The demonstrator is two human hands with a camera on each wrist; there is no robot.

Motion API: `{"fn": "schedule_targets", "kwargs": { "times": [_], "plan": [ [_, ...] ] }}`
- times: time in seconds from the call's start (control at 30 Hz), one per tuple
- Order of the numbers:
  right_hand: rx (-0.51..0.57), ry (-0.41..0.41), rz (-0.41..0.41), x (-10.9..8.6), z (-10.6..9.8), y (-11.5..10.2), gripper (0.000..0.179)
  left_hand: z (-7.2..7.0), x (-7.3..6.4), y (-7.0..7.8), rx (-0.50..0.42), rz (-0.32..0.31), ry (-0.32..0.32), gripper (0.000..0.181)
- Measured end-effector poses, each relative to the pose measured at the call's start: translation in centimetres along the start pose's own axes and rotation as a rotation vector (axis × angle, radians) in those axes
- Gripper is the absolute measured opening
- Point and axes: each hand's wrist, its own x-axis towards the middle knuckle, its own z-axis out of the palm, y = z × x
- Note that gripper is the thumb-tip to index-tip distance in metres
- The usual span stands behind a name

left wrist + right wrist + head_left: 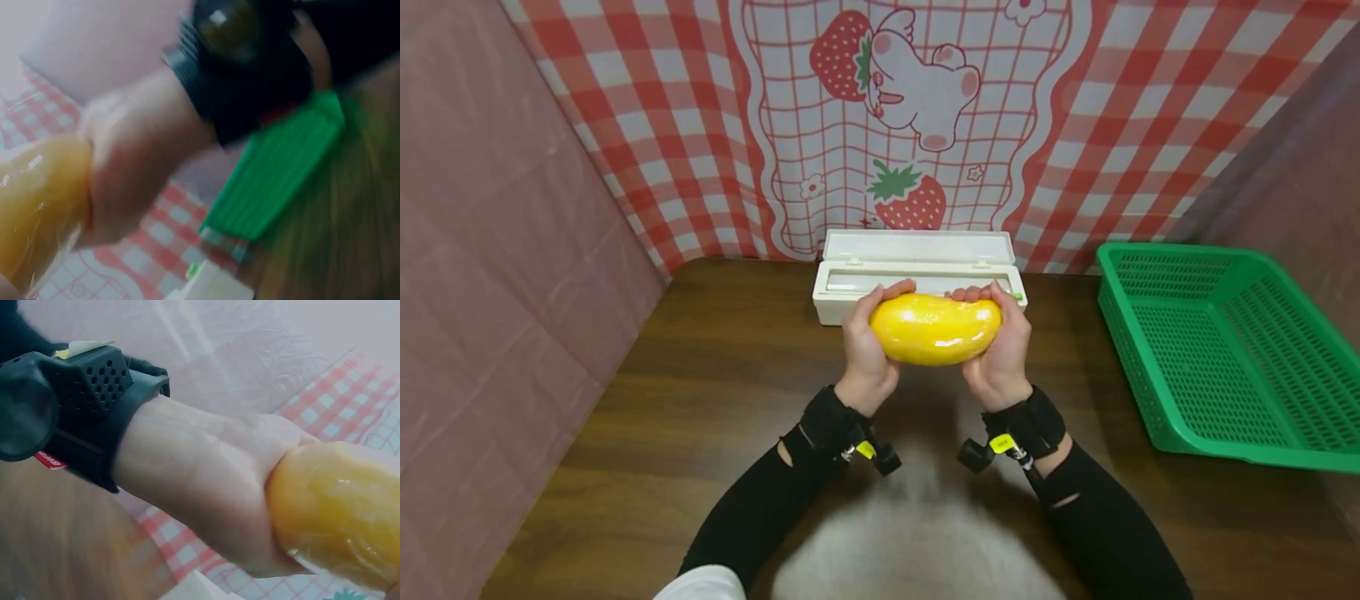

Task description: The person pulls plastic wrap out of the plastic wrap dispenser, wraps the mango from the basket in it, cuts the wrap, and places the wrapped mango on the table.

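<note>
A large yellow mango, its surface glossy with clear plastic wrap, is held up level between both hands. My left hand grips its left end and my right hand the right end, with fingers curled over the far side. Behind it on the table stands a long white cling film dispenser, its clear lid raised. In the left wrist view the right hand shows blurred against the wrapped mango. The right wrist view has the left hand pressed round the mango's end.
A green plastic basket stands at the right of the brown wooden table. A red-checked cloth with strawberry prints hangs at the back. Pinkish curtains close off both sides.
</note>
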Motion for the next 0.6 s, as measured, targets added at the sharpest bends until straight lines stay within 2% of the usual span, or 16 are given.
{"fn": "schedule_targets", "kwargs": {
  "times": [0.07, 0.13, 0.23, 0.33, 0.43, 0.6],
  "plan": [
    [0.03, 0.03, 0.006, 0.11, -0.12, 0.21, 0.021, 0.09, 0.01, -0.13, -0.122, -0.058, 0.001, 0.031],
    [0.058, 0.046, 0.008, 0.17, -0.23, 0.39, 0.022, 0.18, 0.1, -0.15, -0.191, -0.082, 0.006, 0.028],
    [0.062, 0.037, 0.006, 0.12, -0.32, 0.57, 0.022, 0.17, 0.27, 0.01, -0.252, -0.103, 0.041, 0.026],
    [0.059, -0.006, 0.001, 0.01, -0.29, 0.55, 0.022, 0.04, 0.42, 0.29, -0.297, -0.129, 0.05, 0.026],
    [0.062, -0.046, 0.008, -0.05, -0.19, 0.48, 0.022, -0.14, 0.5, 0.58, -0.31, -0.145, 0.037, 0.027],
    [0.069, 0.004, 0.064, 0.21, -0.74, 0.52, 0.02, -0.52, 0.67, 0.65, -0.222, -0.164, 0.018, 0.028]
  ]
}}
